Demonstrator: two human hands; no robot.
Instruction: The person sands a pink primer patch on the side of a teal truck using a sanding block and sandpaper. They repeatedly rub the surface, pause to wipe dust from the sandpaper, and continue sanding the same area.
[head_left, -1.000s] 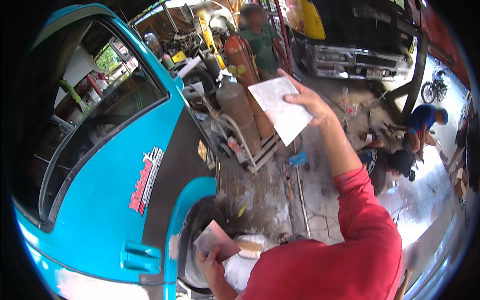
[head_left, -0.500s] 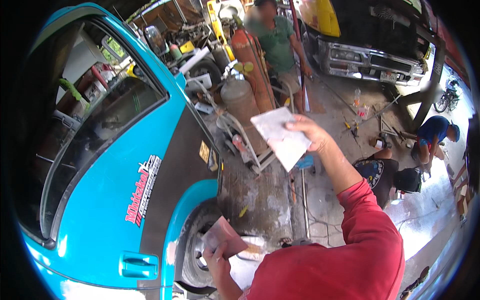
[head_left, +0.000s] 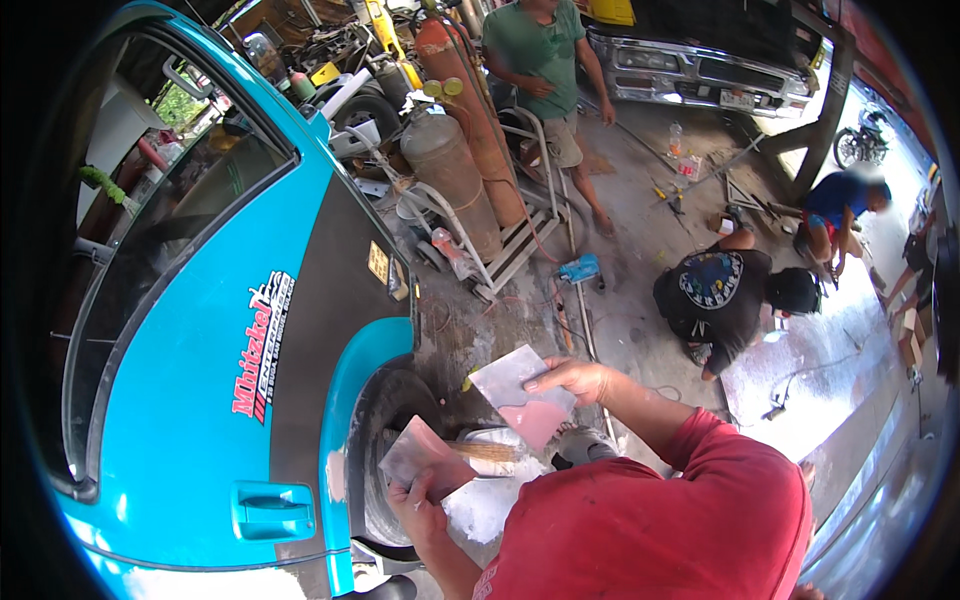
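Note:
My left hand (head_left: 415, 497) grips a thin square plate (head_left: 425, 455) with a pinkish, smeared surface, low beside the rear wheel (head_left: 372, 508) of a turquoise vehicle (head_left: 170, 380). My right hand (head_left: 568, 380) pinches a second pale plate (head_left: 512, 375), a little higher and to the right, with a pink paste patch (head_left: 532, 420) on its lower part. The two plates are close but apart. Behind them lies a straw-coloured bristled item (head_left: 480, 450), partly hidden. A pale unpainted patch (head_left: 337, 480) shows on the wheel arch.
Gas cylinders (head_left: 435, 180) stand on a trolley behind. A person in green (head_left: 535, 60) stands beside them; others crouch at right (head_left: 715, 300) (head_left: 840, 215) near a shiny metal sheet (head_left: 780, 380). A blue tool (head_left: 578, 268) lies on the floor; a dark truck (head_left: 700, 65) is farther back.
My right hand has come down from high up toward my left one, its plate now showing pink paste. The person in green has stepped forward and the view has shifted slightly.

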